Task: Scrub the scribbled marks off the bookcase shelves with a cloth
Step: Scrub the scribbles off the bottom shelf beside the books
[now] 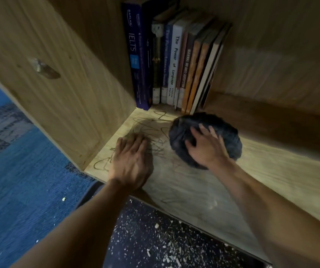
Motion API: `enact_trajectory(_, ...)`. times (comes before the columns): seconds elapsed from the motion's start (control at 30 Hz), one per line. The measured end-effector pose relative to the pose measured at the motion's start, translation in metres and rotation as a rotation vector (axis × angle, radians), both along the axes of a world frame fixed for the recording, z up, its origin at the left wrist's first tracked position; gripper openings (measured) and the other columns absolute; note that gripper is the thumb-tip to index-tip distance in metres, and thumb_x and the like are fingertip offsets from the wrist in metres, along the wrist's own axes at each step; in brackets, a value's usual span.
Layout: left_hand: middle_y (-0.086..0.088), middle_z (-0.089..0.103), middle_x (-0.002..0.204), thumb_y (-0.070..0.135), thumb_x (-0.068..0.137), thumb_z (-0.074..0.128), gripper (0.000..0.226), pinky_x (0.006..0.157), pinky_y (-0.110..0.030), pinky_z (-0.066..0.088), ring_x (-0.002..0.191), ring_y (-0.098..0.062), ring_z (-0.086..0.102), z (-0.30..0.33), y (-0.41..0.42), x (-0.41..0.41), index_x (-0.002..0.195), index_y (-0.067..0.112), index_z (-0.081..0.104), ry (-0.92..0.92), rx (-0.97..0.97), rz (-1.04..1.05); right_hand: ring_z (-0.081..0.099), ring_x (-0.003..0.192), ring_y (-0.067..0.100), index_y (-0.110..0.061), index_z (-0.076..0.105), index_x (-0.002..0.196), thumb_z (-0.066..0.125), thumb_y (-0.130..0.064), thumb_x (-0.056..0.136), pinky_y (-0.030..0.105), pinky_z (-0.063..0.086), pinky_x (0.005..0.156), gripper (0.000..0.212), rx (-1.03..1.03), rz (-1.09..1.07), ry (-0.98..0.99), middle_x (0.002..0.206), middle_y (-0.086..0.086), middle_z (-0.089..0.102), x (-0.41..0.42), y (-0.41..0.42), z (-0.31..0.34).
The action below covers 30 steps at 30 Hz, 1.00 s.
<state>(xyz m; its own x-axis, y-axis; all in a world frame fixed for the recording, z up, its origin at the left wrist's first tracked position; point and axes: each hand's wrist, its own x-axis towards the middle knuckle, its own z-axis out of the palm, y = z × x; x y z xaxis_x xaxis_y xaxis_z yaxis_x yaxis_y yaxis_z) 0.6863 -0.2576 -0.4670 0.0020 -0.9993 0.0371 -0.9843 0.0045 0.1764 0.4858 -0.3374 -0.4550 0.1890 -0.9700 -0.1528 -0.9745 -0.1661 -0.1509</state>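
Note:
A dark bunched cloth (pixel 219 128) lies on the wooden shelf (pixel 281 163) of the bookcase. My right hand (pixel 205 146) presses down on the cloth with spread fingers. Dark scribbled marks (pixel 155 130) cover the shelf's left corner, left of the cloth. My left hand (pixel 132 161) rests flat on the shelf over part of the scribbles, fingers pointing toward the back. Fainter smeared marks (pixel 174 182) show on the shelf between my two forearms.
A row of upright books (pixel 174 64) stands at the back of the shelf, against the left side panel (pixel 58 84). Blue carpet (pixel 19 190) lies at the left. A dark floor patch with white crumbs (pixel 155 238) lies below the shelf's front edge.

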Motion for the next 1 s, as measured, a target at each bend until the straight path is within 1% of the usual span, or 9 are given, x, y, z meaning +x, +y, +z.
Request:
enact_trajectory(0.1, 0.003, 0.017, 0.159, 0.052, 0.083, -0.002, 0.079, 0.119, -0.034, -0.006, 0.147, -0.009, 0.004, -0.001, -0.020, 0.007, 0.150, 0.021, 0.026, 0.016, -0.039, -0.125, 0.029, 0.141, 0.028, -0.018, 0.039, 0.145, 0.021, -0.049, 0.093, 0.046, 0.025, 0.115, 0.063, -0.129, 0.202, -0.014, 0.151, 0.006, 0.037, 0.009, 0.037, -0.008)
enact_trajectory(0.2, 0.006, 0.017, 0.159, 0.054, 0.080, -0.002, 0.082, 0.119, -0.031, -0.003, 0.146, -0.005, 0.003, -0.006, -0.030, 0.009, 0.151, 0.023, 0.025, 0.052, -0.027, -0.155, 0.056, 0.118, 0.034, -0.019, 0.060, 0.127, 0.029, -0.053, 0.090, 0.047, 0.047, 0.097, 0.058, -0.245, 0.293, -0.053, 0.129, 0.010, 0.059, -0.052, 0.055, -0.011)
enact_trajectory(0.27, 0.007, 0.018, 0.159, 0.054, 0.080, 0.000, 0.081, 0.118, -0.030, -0.002, 0.146, -0.003, 0.004, -0.007, -0.031, 0.010, 0.150, 0.023, 0.026, 0.074, -0.028, -0.155, 0.054, 0.112, 0.038, -0.018, 0.056, 0.124, 0.026, -0.060, 0.087, 0.045, 0.047, 0.091, 0.064, -0.217, 0.049, 0.090, 0.126, 0.016, 0.056, -0.093, -0.001, 0.002)
enact_trajectory(0.37, 0.007, 0.020, 0.158, 0.054, 0.078, 0.003, 0.082, 0.119, -0.031, 0.002, 0.146, -0.004, 0.006, -0.007, -0.031, 0.010, 0.150, 0.023, 0.026, 0.089, -0.043, -0.158, 0.027, 0.136, 0.035, -0.014, 0.035, 0.140, 0.038, -0.052, 0.094, 0.046, 0.023, 0.112, 0.059, -0.101, -0.233, 0.063, 0.148, 0.015, 0.030, -0.091, -0.073, 0.007)
enact_trajectory(0.5, 0.007, 0.019, 0.158, 0.050, 0.087, 0.013, 0.069, 0.120, -0.031, 0.000, 0.146, -0.003, 0.005, -0.007, -0.029, 0.011, 0.150, 0.024, 0.025, 0.122, -0.030, -0.153, 0.049, 0.123, 0.031, -0.013, 0.046, 0.132, 0.042, -0.039, 0.095, 0.040, 0.038, 0.104, 0.046, -0.203, 0.023, -0.199, 0.133, 0.014, 0.052, -0.030, -0.027, -0.014)
enact_trajectory(0.6, 0.007, 0.022, 0.158, 0.047, 0.091, 0.021, 0.062, 0.121, -0.033, 0.004, 0.145, -0.003, 0.008, -0.010, -0.031, 0.011, 0.149, 0.025, 0.027, 0.132, -0.049, -0.149, 0.043, 0.132, 0.025, -0.021, 0.050, 0.137, 0.031, -0.046, 0.092, 0.042, 0.036, 0.109, 0.055, -0.257, 0.249, -0.160, 0.143, 0.002, 0.048, -0.034, 0.016, -0.014)
enact_trajectory(0.77, 0.007, 0.024, 0.157, 0.043, 0.093, 0.025, 0.058, 0.121, -0.033, 0.005, 0.145, -0.004, 0.010, -0.009, -0.031, 0.011, 0.148, 0.026, 0.029, 0.151, -0.059, -0.158, 0.045, 0.125, 0.031, -0.020, 0.048, 0.135, 0.034, -0.041, 0.097, 0.039, 0.039, 0.103, 0.045, -0.126, -0.068, 0.014, 0.142, 0.010, 0.045, -0.032, -0.079, 0.005)
enact_trajectory(0.9, 0.008, 0.019, 0.158, 0.048, 0.089, 0.017, 0.065, 0.120, -0.033, 0.002, 0.145, -0.003, 0.006, -0.010, -0.030, 0.011, 0.150, 0.027, 0.024, 0.125, -0.041, -0.158, 0.048, 0.128, 0.025, -0.016, 0.057, 0.131, 0.036, -0.039, 0.096, 0.039, 0.039, 0.107, 0.047, -0.276, 0.191, -0.155, 0.137, 0.005, 0.054, -0.018, 0.032, -0.015)
enact_trajectory(1.0, 0.008, 0.021, 0.158, 0.049, 0.088, 0.017, 0.066, 0.120, -0.033, 0.002, 0.145, -0.003, 0.008, -0.009, -0.030, 0.012, 0.150, 0.026, 0.026, 0.141, -0.045, -0.156, 0.055, 0.117, 0.028, -0.018, 0.057, 0.125, 0.033, -0.037, 0.099, 0.040, 0.045, 0.097, 0.040, -0.276, 0.166, -0.134, 0.129, 0.008, 0.058, -0.038, -0.012, -0.002)
